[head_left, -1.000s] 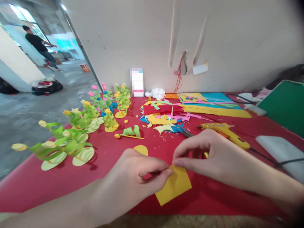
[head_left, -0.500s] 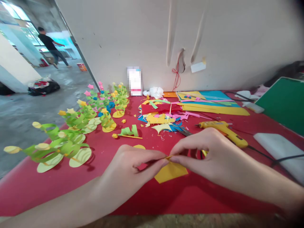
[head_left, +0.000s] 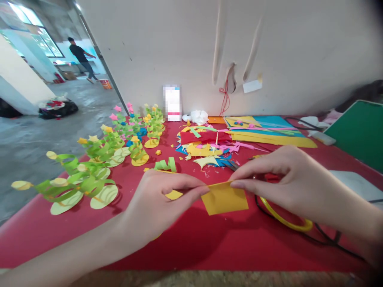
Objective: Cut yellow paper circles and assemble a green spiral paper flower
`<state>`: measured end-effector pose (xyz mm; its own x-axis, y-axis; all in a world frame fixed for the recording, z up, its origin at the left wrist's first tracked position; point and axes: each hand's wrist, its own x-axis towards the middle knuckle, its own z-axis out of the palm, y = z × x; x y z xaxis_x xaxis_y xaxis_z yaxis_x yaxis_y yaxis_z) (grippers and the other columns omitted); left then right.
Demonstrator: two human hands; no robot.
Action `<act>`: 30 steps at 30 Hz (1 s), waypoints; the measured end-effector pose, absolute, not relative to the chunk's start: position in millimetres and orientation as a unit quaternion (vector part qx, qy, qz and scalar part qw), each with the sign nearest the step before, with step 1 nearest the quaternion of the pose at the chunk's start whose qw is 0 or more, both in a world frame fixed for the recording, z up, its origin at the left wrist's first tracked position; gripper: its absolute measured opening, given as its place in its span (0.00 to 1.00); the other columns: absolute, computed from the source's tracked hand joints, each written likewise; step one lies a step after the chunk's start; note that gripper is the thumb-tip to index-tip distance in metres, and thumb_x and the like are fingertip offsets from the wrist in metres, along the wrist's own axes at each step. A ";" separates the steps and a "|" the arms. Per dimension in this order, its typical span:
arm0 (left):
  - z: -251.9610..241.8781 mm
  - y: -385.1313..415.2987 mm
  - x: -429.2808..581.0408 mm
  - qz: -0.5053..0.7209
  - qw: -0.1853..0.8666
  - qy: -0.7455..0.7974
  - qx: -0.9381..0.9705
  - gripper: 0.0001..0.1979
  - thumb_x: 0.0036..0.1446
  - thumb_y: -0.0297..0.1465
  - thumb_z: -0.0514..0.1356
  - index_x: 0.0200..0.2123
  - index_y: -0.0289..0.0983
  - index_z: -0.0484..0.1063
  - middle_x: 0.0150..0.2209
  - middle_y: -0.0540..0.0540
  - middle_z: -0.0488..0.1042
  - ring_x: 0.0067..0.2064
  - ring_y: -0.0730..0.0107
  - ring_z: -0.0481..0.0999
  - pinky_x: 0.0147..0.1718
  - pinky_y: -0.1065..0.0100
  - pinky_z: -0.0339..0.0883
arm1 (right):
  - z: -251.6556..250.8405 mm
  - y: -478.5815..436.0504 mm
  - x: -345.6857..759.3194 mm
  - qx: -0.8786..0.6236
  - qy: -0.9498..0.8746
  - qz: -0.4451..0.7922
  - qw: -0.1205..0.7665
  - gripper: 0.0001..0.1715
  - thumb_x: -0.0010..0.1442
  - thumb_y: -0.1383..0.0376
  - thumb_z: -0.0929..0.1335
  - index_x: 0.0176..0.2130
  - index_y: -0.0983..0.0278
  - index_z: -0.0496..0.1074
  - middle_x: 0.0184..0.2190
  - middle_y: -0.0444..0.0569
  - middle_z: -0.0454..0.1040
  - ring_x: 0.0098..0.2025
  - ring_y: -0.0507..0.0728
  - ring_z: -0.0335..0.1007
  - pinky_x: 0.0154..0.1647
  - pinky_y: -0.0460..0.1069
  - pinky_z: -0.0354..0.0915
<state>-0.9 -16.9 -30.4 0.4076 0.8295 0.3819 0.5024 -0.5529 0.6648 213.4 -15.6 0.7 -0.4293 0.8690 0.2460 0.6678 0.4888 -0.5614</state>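
A small piece of yellow paper point(head_left: 225, 199) hangs between my hands above the red tabletop, its upper edge looking folded. My left hand point(head_left: 167, 199) pinches that edge at its left end between thumb and forefinger. On the other end, my right hand point(head_left: 272, 175) grips the same edge with thumb and fingertips. Beneath my left hand another yellow paper piece point(head_left: 174, 194) shows in part. Yellow scissor handles point(head_left: 284, 221) lie below my right hand, mostly visible as one loop. A green curled paper strip point(head_left: 166, 164) rests just beyond my left hand.
Green paper spirals with stars on round bases point(head_left: 101, 195) crowd the table's left side. Paper scraps point(head_left: 206, 149) pile up in the middle, with coloured sheets point(head_left: 275, 137) behind. A phone point(head_left: 172, 103) leans on the wall. A person point(head_left: 81, 57) walks in the background.
My hands have moved apart along the yellow paper's edge and lifted it slightly, so more of the edge shows. My right hand now covers most of the glue gun. The person has walked on.
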 end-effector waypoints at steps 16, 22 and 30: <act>-37.3 -29.3 3.3 0.436 0.235 0.298 0.816 0.11 0.45 0.17 0.60 0.32 0.36 0.71 0.31 0.50 0.76 0.33 0.75 0.75 0.33 0.77 0.70 | -23.1 -48.8 183.7 -0.377 -0.851 0.087 0.354 0.07 0.51 0.74 0.65 0.29 0.65 0.70 0.25 0.42 0.76 0.26 0.46 0.70 0.30 0.37 0.63; -33.0 -28.0 -0.8 0.402 0.189 0.304 0.843 0.08 0.47 0.20 0.59 0.31 0.37 0.71 0.31 0.51 0.76 0.33 0.76 0.75 0.34 0.79 0.69 | -28.8 -52.0 184.1 -0.374 -0.860 0.015 0.347 0.09 0.55 0.73 0.63 0.26 0.63 0.69 0.28 0.47 0.77 0.29 0.51 0.72 0.29 0.42 0.65; -30.5 -17.8 -0.6 0.435 0.153 0.328 0.824 0.05 0.46 0.21 0.61 0.28 0.35 0.73 0.28 0.50 0.77 0.30 0.77 0.75 0.32 0.80 0.69 | -24.5 -50.4 188.2 -0.373 -0.856 -0.041 0.355 0.10 0.53 0.74 0.63 0.26 0.63 0.69 0.24 0.44 0.76 0.25 0.50 0.71 0.27 0.42 0.66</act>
<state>-0.6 -17.8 -30.5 0.4063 0.6740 0.6170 0.4080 -0.7380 0.5375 188.2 -50.4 -24.5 -0.4688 0.6097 0.6391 0.6680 0.7182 -0.1951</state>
